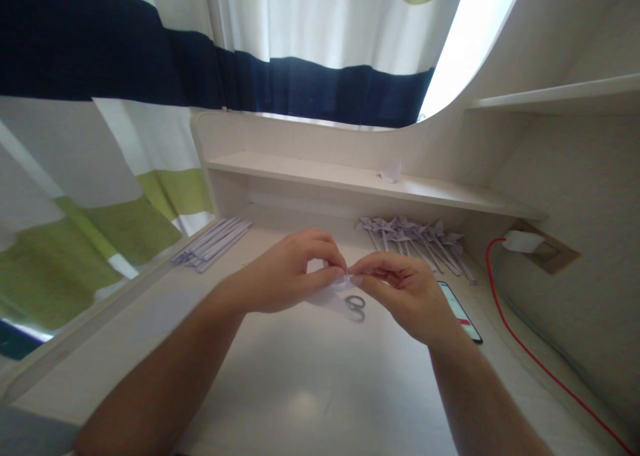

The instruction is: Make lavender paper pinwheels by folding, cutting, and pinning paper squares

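Note:
Above the middle of the desk, the fingertips of my left hand (290,273) and my right hand (403,293) meet in a pinch. Between them is a small piece of folded white paper (344,285), partly covered by the fingers. Its exact shape is hard to make out. A pair of scissors (355,303) lies on the desk just below the fingertips, with its handle loops showing. More white paper (325,300) shows under my left hand; whether it is part of the held piece I cannot tell.
Several rolled paper sticks (215,243) lie at the back left. Several paper pinwheels on sticks (410,233) lie at the back right, with a phone (461,315) nearby. Folded paper (391,172) rests on the shelf (310,174). A red cable (515,336) runs from a white plug (523,241).

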Tool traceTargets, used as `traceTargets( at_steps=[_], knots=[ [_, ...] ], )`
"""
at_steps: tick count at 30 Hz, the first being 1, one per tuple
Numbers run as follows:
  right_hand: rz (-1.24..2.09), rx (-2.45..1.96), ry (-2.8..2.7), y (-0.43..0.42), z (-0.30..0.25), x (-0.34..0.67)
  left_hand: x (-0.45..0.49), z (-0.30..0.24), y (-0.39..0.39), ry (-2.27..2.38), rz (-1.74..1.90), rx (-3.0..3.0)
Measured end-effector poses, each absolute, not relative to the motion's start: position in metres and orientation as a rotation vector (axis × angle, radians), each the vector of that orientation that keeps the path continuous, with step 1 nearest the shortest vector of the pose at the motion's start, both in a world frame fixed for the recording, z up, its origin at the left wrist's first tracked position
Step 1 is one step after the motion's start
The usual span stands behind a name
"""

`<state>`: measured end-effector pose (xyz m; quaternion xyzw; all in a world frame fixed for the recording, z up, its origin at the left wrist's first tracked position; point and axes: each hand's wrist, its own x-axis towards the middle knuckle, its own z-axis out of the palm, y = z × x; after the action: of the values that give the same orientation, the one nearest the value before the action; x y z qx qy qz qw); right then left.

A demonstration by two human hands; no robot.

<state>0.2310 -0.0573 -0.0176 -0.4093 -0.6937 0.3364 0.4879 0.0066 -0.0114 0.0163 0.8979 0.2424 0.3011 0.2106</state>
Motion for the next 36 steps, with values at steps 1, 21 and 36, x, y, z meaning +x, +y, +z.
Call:
traceTargets(
  at_steps=[1,21,36],
  knots=[
    [0.856,-0.990,-1.663,-0.057,-0.018,0.231,0.007,0.016,-0.011,0.673,0.841,2.493],
    [1.075,-0.939,-1.485,-0.048,-0.018,0.229,0.008,0.010,-0.011,0.729,1.151,2.589],
    [0.746,-1.007,-1.541,-0.050,-0.028,0.225,0.012,0.012,-0.017,0.795,1.198,2.765]
  ],
)
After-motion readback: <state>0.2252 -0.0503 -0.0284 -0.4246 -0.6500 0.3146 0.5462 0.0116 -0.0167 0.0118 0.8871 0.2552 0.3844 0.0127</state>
